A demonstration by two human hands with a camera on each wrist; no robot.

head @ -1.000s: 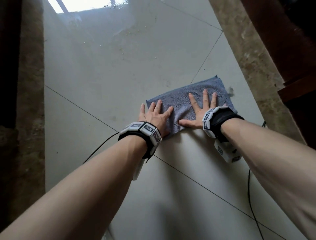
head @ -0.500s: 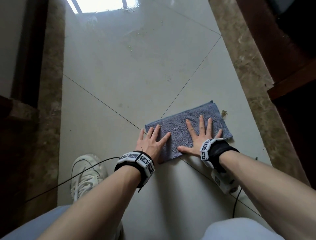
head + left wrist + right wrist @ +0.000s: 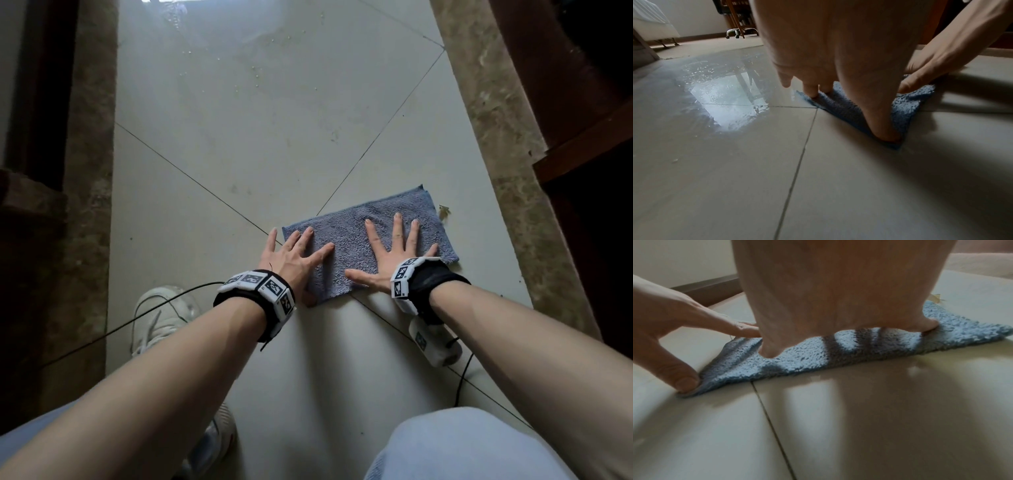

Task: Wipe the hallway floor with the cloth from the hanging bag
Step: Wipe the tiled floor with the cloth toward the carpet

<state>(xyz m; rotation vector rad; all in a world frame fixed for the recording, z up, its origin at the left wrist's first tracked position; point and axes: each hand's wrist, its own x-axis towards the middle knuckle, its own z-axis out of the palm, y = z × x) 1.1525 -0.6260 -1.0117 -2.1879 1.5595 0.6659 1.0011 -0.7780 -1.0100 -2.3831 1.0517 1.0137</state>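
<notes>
A blue-grey terry cloth point(image 3: 356, 236) point(image 3: 902, 110) point(image 3: 807, 356) lies flat on the pale tiled hallway floor point(image 3: 260, 144). My left hand point(image 3: 294, 255) presses on its left end with fingers spread, the little finger off the cloth on the tile. Flat on the cloth's right half is my right hand point(image 3: 394, 250), fingers straight and splayed. In the right wrist view my right palm point(image 3: 838, 293) bears down on the cloth while the left thumb pins the near corner. The hanging bag is not in view.
A wet glossy patch point(image 3: 725, 97) spreads on the tiles ahead. Brown marble borders point(image 3: 507, 154) run along both sides, with dark wood point(image 3: 582, 102) to the right. A small yellowish scrap point(image 3: 444, 210) lies by the cloth's far right edge. My white shoe point(image 3: 161, 318) and knees sit near.
Both hands have dragged the cloth back toward my body across the tile joint. My knees and left shoe have come into view.
</notes>
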